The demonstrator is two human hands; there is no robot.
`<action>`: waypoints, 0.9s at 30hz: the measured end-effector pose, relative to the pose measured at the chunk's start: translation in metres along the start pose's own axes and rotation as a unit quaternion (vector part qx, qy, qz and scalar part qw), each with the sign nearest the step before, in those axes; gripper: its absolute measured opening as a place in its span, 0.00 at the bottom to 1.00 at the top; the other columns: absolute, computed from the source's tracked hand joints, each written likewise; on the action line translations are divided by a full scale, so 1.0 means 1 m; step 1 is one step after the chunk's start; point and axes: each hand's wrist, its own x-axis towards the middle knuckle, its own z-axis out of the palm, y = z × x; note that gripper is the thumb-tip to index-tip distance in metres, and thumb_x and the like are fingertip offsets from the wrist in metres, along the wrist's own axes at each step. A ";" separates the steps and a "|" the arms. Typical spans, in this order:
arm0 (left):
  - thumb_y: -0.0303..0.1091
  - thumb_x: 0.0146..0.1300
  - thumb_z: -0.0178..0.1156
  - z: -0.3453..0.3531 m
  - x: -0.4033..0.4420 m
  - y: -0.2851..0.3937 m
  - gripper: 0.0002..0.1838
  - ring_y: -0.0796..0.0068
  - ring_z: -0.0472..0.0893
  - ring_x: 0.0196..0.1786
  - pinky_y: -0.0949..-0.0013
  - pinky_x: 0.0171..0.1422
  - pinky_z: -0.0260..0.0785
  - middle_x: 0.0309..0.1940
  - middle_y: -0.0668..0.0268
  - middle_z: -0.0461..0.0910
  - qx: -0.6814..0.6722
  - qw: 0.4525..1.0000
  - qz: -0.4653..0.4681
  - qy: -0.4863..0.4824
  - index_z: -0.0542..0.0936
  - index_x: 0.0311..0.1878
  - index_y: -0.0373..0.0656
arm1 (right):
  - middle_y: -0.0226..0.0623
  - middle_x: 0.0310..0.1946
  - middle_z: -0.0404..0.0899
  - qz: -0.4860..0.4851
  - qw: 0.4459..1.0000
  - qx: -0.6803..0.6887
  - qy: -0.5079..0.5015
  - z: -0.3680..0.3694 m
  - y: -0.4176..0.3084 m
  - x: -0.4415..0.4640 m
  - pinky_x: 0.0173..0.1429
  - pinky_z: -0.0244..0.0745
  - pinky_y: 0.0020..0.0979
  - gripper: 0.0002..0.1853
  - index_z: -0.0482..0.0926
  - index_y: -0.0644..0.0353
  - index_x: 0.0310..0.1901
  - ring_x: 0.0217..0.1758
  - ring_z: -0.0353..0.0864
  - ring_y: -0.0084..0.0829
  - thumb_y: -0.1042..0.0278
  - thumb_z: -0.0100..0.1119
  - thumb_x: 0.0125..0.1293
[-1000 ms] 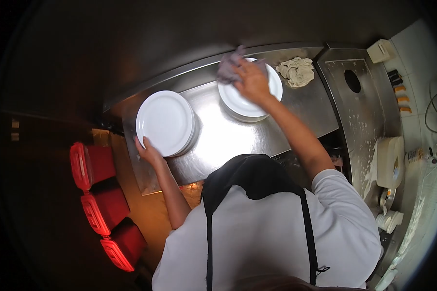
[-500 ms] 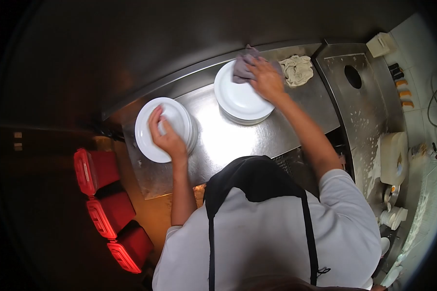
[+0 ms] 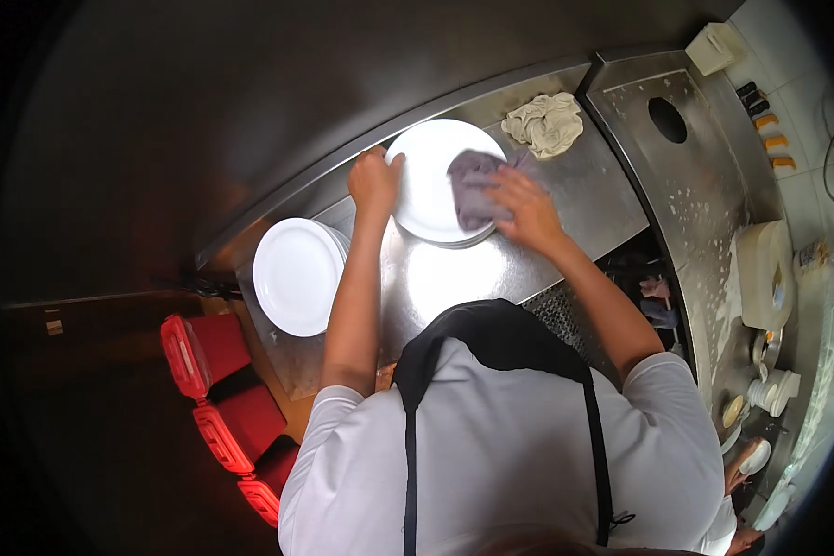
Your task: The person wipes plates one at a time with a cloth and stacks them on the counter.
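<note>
A white plate (image 3: 431,185) tops a stack on the steel counter. My left hand (image 3: 375,183) grips its left rim, the thumb on the upper side and the other fingers partly hidden. On the plate's right half lies a greyish-purple cloth (image 3: 473,190), bunched up, and my right hand (image 3: 528,211) holds it against the surface with slightly blurred fingers. To the left stands a second stack of white plates (image 3: 296,276), which neither hand touches.
A crumpled beige cloth (image 3: 544,124) lies at the counter's back. Red lidded containers (image 3: 218,357) stand lower left. A steel surface with a round hole (image 3: 667,120), a cream container (image 3: 764,276) and orange-handled tools (image 3: 777,142) are at right. Another person's hand (image 3: 739,463) shows lower right.
My left hand has gone from the left stack to the left rim of the other stack's top plate. My right hand has drawn the cloth from the plate's far edge down its right side.
</note>
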 end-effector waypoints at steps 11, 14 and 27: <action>0.25 0.65 0.66 -0.013 -0.039 -0.018 0.12 0.77 0.85 0.35 0.73 0.39 0.76 0.39 0.58 0.88 -0.498 0.859 -0.119 0.005 0.80 0.51 0.35 | 0.47 0.58 0.83 0.227 0.876 0.327 0.272 0.045 0.036 0.041 0.62 0.78 0.36 0.20 0.83 0.68 0.55 0.62 0.83 0.38 0.72 0.67 0.61; 0.25 0.67 0.66 -0.022 -0.066 -0.014 0.12 0.77 0.85 0.36 0.74 0.39 0.76 0.40 0.58 0.88 -0.555 0.821 -0.128 -0.024 0.80 0.52 0.36 | 0.42 0.51 0.86 0.300 0.650 0.677 0.170 -0.002 0.003 0.061 0.57 0.80 0.33 0.17 0.84 0.66 0.51 0.53 0.86 0.34 0.65 0.65 0.65; 0.49 0.63 0.74 -0.048 -0.131 -0.005 0.52 0.59 0.80 0.62 0.63 0.68 0.70 0.62 0.46 0.78 -0.468 0.876 -0.086 0.074 0.54 0.79 0.33 | 0.41 0.61 0.79 0.232 0.393 0.877 -0.151 -0.004 -0.109 0.021 0.63 0.81 0.36 0.25 0.72 0.60 0.67 0.59 0.84 0.35 0.53 0.51 0.77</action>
